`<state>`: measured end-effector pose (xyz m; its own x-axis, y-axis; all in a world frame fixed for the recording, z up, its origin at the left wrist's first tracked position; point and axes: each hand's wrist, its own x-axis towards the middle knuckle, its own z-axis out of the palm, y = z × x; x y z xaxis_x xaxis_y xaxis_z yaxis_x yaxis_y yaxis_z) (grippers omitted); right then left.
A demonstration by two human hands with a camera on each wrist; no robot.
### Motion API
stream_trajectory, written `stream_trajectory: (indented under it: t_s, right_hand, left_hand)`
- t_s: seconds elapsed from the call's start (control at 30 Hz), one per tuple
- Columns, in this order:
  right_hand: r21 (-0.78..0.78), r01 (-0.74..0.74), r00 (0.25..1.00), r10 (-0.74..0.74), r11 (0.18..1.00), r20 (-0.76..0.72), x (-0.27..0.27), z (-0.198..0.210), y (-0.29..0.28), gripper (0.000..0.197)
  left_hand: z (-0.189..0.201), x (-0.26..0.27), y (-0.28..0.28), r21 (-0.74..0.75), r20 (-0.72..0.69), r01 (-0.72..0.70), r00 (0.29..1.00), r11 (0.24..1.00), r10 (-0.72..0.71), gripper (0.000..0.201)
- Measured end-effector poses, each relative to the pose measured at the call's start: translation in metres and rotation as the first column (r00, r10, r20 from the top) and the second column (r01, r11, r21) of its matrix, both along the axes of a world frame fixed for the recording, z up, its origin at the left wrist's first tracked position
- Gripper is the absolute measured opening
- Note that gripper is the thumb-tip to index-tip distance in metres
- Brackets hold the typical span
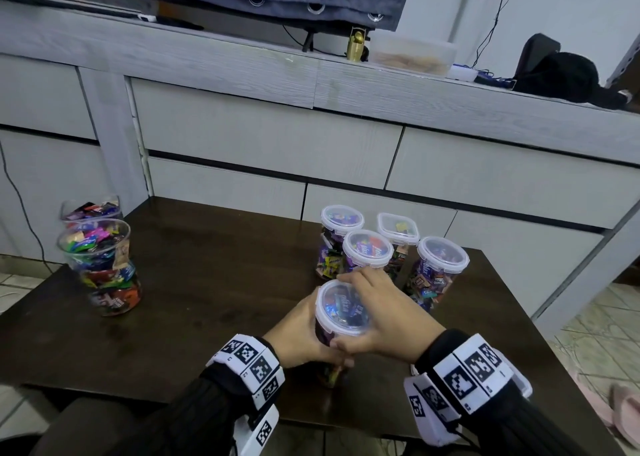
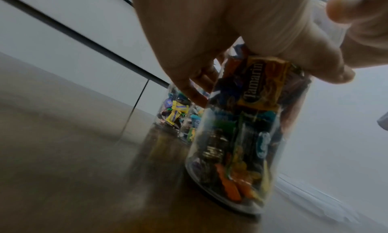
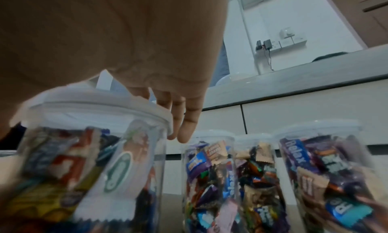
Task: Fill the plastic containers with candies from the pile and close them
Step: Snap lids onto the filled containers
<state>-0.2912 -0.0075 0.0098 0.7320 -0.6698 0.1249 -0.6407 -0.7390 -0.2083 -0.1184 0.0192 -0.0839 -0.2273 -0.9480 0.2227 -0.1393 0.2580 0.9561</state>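
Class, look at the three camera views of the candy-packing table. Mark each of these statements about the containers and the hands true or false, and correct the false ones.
1. The left hand grips the side of the container in front. True.
2. That container has no lid. False: a clear lid sits on it, under the right hand.
3. Four lidded containers stand behind it. True.
4. The two containers on the left have lids. False: both are open-topped.
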Motion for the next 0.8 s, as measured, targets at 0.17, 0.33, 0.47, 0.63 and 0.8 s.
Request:
stream_trajectory:
  t_s: [0.17, 0.33, 0.47, 0.63, 0.8]
  right_hand:
    - [-0.003, 0.134, 0.989, -0.134, 0.991, -0.056, -0.03, 0.004, -0.007, 0.084]
    - [-0.104, 0.322, 0.93, -0.335, 0.941, -0.148, -0.057, 0.009, -0.028, 0.074]
    - [-0.124, 0.367, 0.905, -0.385, 0.922, -0.18, -0.059, 0.008, -0.046, 0.064]
    - [-0.172, 0.4, 0.879, -0.43, 0.9, -0.205, -0.059, 0.005, -0.061, 0.06]
    - [-0.241, 0.402, 0.873, -0.449, 0.884, -0.19, -0.059, 0.001, -0.065, 0.058]
  left_hand:
    - [-0.007, 0.008, -0.003, 0.1, 0.553, 0.018, 0.83, 0.995, -0.071, 0.092]
    - [-0.019, 0.025, -0.003, 0.165, 0.904, -0.16, 0.419, 0.973, -0.084, 0.073]
    - [-0.019, 0.025, -0.005, 0.208, 0.918, -0.217, 0.381, 0.954, -0.114, 0.076]
    - [-0.017, 0.026, -0.004, 0.236, 0.911, -0.225, 0.391, 0.946, -0.134, 0.076]
    - [-0.017, 0.025, -0.003, 0.232, 0.909, -0.226, 0.396, 0.946, -0.129, 0.076]
